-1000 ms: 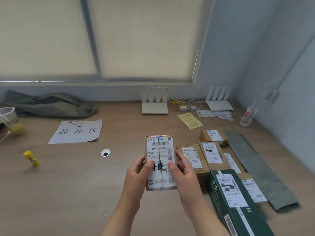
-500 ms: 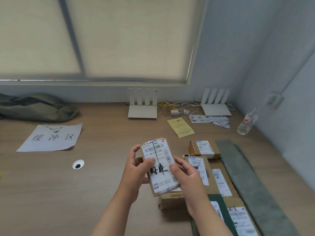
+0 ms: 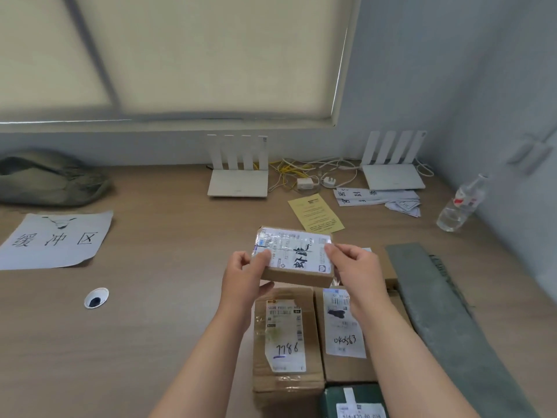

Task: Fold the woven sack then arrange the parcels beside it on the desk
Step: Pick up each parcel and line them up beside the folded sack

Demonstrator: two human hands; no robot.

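Note:
A small cardboard parcel [image 3: 297,256] with a white label is held flat and sideways above the desk. My left hand [image 3: 245,274] grips its left end and my right hand [image 3: 355,267] pinches its right end. Below it two brown parcels lie side by side, one marked 7786 [image 3: 284,336] and one marked 04563 [image 3: 345,327]. A dark green box [image 3: 352,401] sits at the bottom edge. The folded grey-green woven sack [image 3: 446,312] lies as a long strip to the right of the parcels.
Two white routers [image 3: 238,176] [image 3: 391,170] and tangled cables [image 3: 304,175] stand by the wall. A yellow slip [image 3: 316,214], paper strips [image 3: 376,197], a plastic bottle [image 3: 461,203], a printed sheet [image 3: 55,239], an olive bag [image 3: 51,179] and a small white cap [image 3: 96,298] lie on the wooden desk [image 3: 150,327].
The parcel has been turned from upright to lying sideways and carried forward, beyond the two brown parcels. The view has shifted right and down.

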